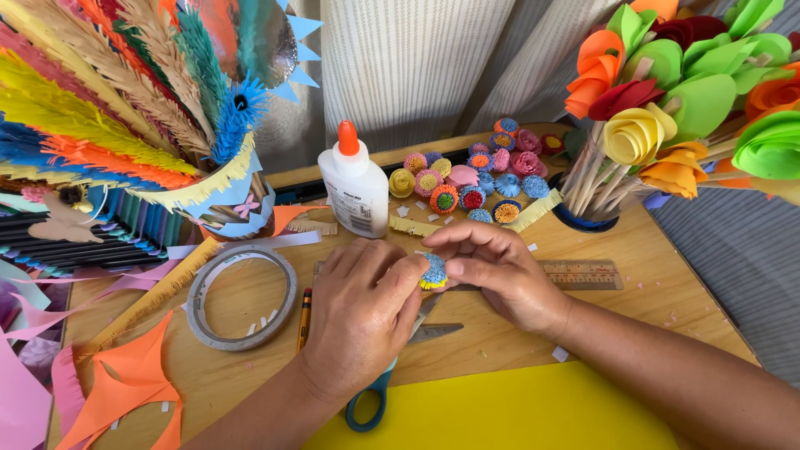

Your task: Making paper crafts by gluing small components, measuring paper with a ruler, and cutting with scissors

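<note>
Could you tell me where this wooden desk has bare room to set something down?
Bare wood lies right of the wooden ruler, toward the desk edge, and between the tape ring and yellow paper sheet. Crowded: the small paper flowers behind the white glue bottle.

Bright, even daylight; sharp focus, wide-angle edge stretching.

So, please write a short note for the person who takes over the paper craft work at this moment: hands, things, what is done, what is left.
Left hand and right hand: together they pinch one small fringed paper flower, blue with a yellow edge, above the wooden table.
Nearby: glue bottle upright behind the hands, scissors under the left hand, ruler under the right, tape roll on the left.
Done: a cluster of finished small flowers lies behind the glue.
Left: the held flower is not yet set down; fringed strips lie unrolled.
</note>
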